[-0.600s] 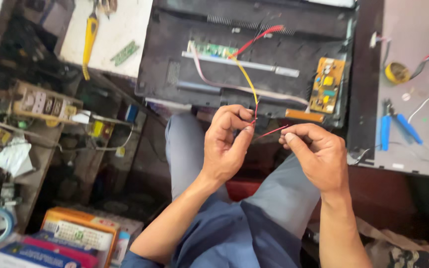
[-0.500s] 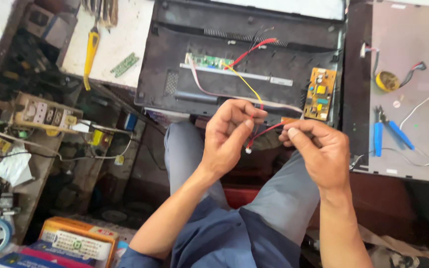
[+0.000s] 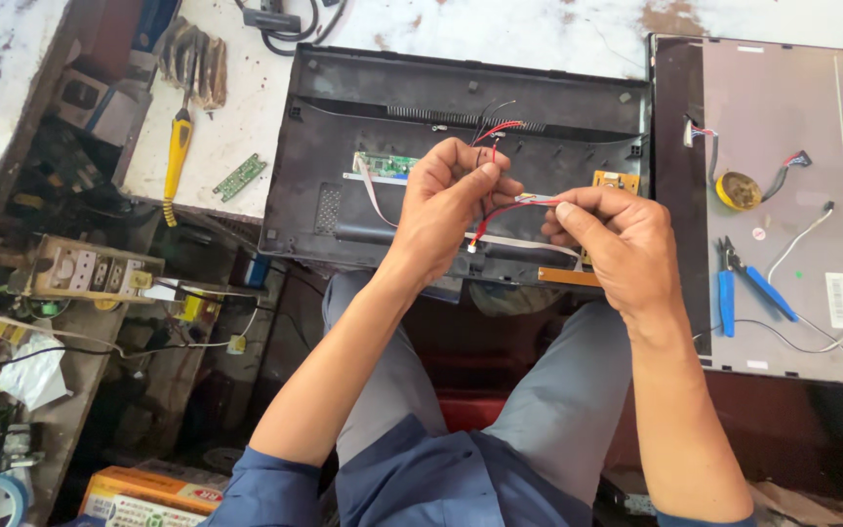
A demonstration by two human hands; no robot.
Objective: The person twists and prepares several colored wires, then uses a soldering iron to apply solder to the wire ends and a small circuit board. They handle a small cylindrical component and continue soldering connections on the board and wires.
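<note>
Sitting with grey-trousered knees tucked under the counter's [image 3: 558, 29] edge, the person raises both hands above the lap so the fine work sits close under the eyes. The left hand [image 3: 446, 200] is closed, thumb against fingers, pinching a bundle of thin red and black wires [image 3: 488, 210] upright so the loose ends stay apart; a small white plug dangles just below it. The right hand [image 3: 617, 244] is closed too, its thumb and forefinger nipping the wires' other end near a pale connector, drawing the strands taut between the two hands. Just beyond them lies the black plastic back shell of a flat monitor [image 3: 392, 146], open side up, which exposes a small green circuit board [image 3: 387, 164] and a yellow board [image 3: 615, 180]. Right of the shell rests a grey metal-backed display panel [image 3: 782, 146], serving as a tray for blue-handled pliers [image 3: 734, 288]. Farther left, a yellow-handled screwdriver [image 3: 178, 156] lies within reach.
</note>
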